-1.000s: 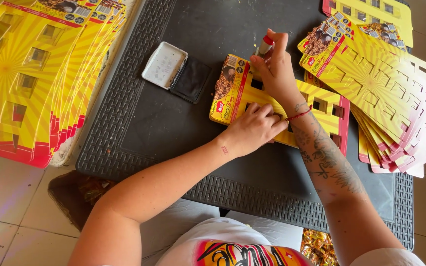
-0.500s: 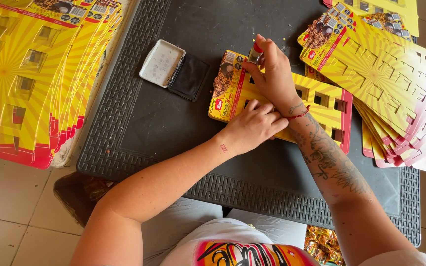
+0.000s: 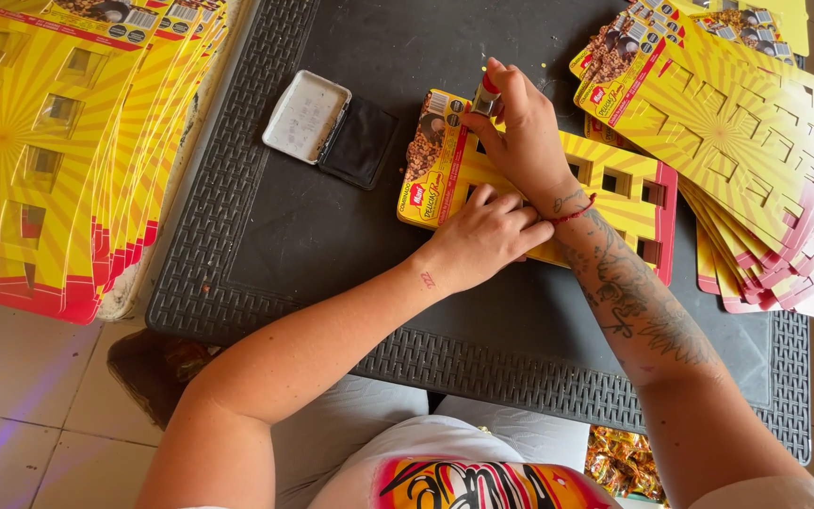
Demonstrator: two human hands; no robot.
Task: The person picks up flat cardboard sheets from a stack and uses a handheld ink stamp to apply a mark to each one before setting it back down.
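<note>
Nearest the body, on the dark desk [image 3: 332,236], the left hand [image 3: 482,236] keeps pressing flat on the yellow card [image 3: 614,184], fingers spread and grasping nothing. Just beyond it, the right hand [image 3: 520,132] has come down onto the card's left end, fingers clenched around a small red-topped stamp [image 3: 485,94]. Left of the card sits the open ink pad [image 3: 332,127]; farther right, the fanned card stack [image 3: 746,132].

A dark plastic surface [image 3: 332,254] carries yellow card stacks at its left edge [image 3: 58,141] and right edge [image 3: 756,160], an open ink pad [image 3: 332,127], and one card [image 3: 614,188] mid-surface.
</note>
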